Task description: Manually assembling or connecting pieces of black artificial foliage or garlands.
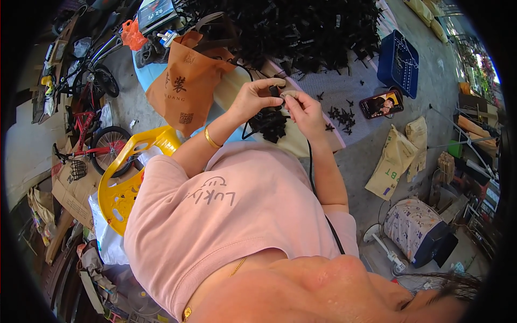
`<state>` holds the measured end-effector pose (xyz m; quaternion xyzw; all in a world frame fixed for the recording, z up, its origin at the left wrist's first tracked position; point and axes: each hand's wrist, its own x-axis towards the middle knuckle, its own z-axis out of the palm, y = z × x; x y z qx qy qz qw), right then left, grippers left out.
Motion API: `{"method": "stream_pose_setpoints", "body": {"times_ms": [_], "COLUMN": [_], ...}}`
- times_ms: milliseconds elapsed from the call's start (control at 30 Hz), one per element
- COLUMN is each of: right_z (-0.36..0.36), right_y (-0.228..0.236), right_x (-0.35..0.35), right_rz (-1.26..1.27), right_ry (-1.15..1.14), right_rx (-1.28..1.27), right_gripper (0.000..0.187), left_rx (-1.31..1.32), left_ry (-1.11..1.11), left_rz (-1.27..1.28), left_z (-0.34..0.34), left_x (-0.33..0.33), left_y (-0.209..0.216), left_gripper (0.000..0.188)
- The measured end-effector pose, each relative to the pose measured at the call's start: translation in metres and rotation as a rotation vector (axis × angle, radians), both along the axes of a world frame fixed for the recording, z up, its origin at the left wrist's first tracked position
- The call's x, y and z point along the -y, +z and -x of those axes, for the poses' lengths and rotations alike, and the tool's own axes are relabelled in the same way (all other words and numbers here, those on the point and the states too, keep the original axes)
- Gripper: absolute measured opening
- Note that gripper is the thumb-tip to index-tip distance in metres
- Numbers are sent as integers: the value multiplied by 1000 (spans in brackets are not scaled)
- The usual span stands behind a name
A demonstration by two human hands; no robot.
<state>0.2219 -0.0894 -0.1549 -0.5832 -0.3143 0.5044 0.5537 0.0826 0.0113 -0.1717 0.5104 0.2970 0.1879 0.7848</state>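
My left hand [253,101], with a gold bangle at its wrist, pinches a small black plastic piece [274,91] between thumb and forefinger. A pale cover sits on that forefinger's tip. Close beside it, my right hand [305,112] is closed in a pinch at the black piece; what lies between its fingertips is too small to make out. Below the hands, a heap of small black pieces [270,126] rests on a pale cloth near my lap. More loose black pieces [343,119] lie on the mesh sheet [323,86] to the right.
A large pile of black pieces [312,32] fills the far side. An orange bag [180,86] and a yellow chair [121,199] stand left. To the right are a phone [381,104], a blue basket [397,62] and paper sacks [393,161]. A black cord [335,234] runs along my right side.
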Motion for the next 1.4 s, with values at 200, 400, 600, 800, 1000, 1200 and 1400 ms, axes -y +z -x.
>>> {"method": "stream_pose_setpoints", "body": {"times_ms": [200,400,600,800,1000,1200,1400], "right_z": [0,6,-2,2,-1,-24,-14], "right_y": [7,7,2,-11,10,13,19], "right_x": [0,3,3,4,0,14,10], "right_rz": [47,-7,180,165,78,-87,-285], "right_ry": [71,26,122,114,109,19,60], "right_rx": [259,315,55,143,317,72,233], "right_gripper": [14,14,14,13,21,13,11], "left_rx": [-154,-184,-117,-230,-299,158,404], "left_ry": [-97,-50,96,93,-97,-377,-308], "left_rz": [-245,-380,-536,-641,-791,-18,435], "left_z": [-1,4,6,6,1,20,12], "left_x": [5,9,23,22,22,-6,1], "left_y": [15,19,20,23,28,43,19], "left_gripper": [44,35,22,52,67,79,52]}}
